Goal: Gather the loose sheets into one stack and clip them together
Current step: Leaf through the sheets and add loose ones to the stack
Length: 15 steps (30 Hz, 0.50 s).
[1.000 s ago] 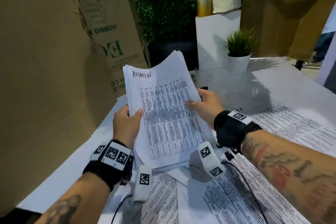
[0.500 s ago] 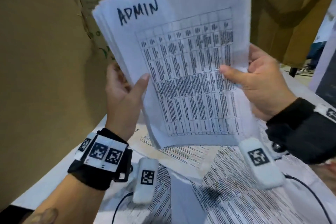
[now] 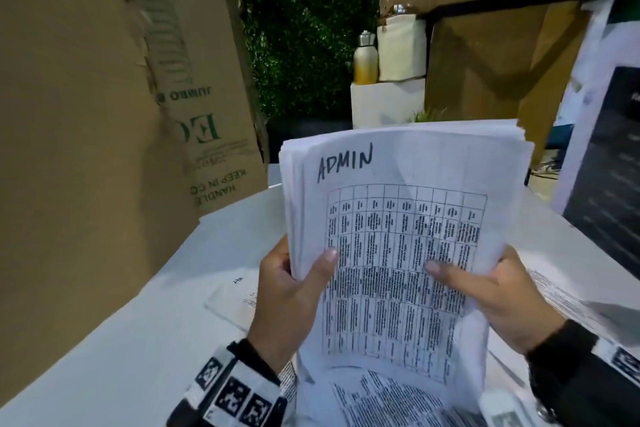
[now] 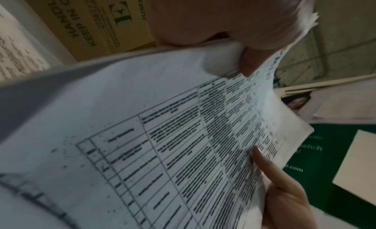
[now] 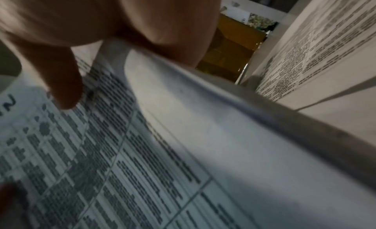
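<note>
both hands grasp the stack of sheets (image 3: 398, 253) upright above the surface (image 3: 138, 340): left hand (image 3: 291, 295) one edge, right hand (image 3: 498, 302) the other.

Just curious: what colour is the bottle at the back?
The bottle is silver at the top fading to yellow-orange below; the head view shows it best.
</note>
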Each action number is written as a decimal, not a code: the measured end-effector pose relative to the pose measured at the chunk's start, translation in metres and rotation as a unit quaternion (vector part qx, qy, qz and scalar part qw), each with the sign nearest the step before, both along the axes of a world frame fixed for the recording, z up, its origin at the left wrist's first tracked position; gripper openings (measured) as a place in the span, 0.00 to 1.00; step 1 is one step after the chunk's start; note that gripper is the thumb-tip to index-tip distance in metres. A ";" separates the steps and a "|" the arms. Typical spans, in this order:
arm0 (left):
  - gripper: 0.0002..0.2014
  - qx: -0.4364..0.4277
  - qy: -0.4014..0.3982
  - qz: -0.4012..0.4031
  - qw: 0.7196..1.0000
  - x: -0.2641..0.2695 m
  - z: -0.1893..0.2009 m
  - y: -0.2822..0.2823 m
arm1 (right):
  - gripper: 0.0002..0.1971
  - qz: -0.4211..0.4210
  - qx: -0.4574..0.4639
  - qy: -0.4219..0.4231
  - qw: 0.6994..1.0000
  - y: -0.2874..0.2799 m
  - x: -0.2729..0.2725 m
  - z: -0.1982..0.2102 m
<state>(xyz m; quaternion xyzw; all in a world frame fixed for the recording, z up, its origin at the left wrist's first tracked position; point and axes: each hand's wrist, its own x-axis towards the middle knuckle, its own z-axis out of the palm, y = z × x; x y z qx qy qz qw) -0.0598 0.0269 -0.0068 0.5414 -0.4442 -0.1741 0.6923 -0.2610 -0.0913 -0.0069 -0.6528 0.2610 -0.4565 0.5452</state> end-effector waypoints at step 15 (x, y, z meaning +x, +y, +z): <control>0.04 0.159 -0.023 0.026 0.987 -0.017 0.000 -0.026 | 0.25 -0.039 0.003 0.200 0.979 -0.035 -0.001 -0.021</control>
